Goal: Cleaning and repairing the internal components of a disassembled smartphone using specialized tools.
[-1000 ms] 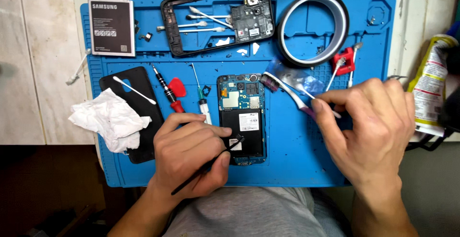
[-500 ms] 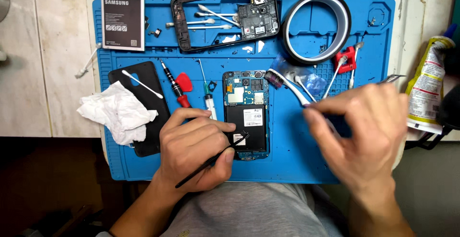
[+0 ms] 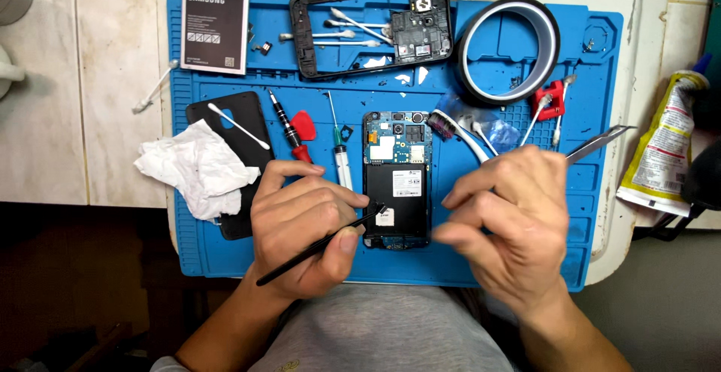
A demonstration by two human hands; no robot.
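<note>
An opened phone [image 3: 396,180] with its back off lies in the middle of a blue work mat [image 3: 526,267]; circuit boards show at its top and a black plate covers its middle. My left hand [image 3: 304,225] grips a thin black pry stick [image 3: 315,246], whose tip rests on the phone's lower left part. My right hand [image 3: 511,225] hovers just right of the phone and holds metal tweezers [image 3: 601,143], whose ends stick out up and to the right behind the knuckles.
On the mat are a phone battery [image 3: 214,19], a black phone frame [image 3: 372,26] holding cotton swabs, a tape roll [image 3: 507,49], a black back cover [image 3: 233,128], crumpled tissue [image 3: 199,165], a red-handled screwdriver [image 3: 289,131], a syringe [image 3: 339,154] and a toothbrush [image 3: 458,135]. A glue tube [image 3: 665,154] lies at the right.
My right hand has come down and left from the toothbrush area toward the phone, tweezers still in it. The left hand keeps the stick on the phone. The view has shifted slightly.
</note>
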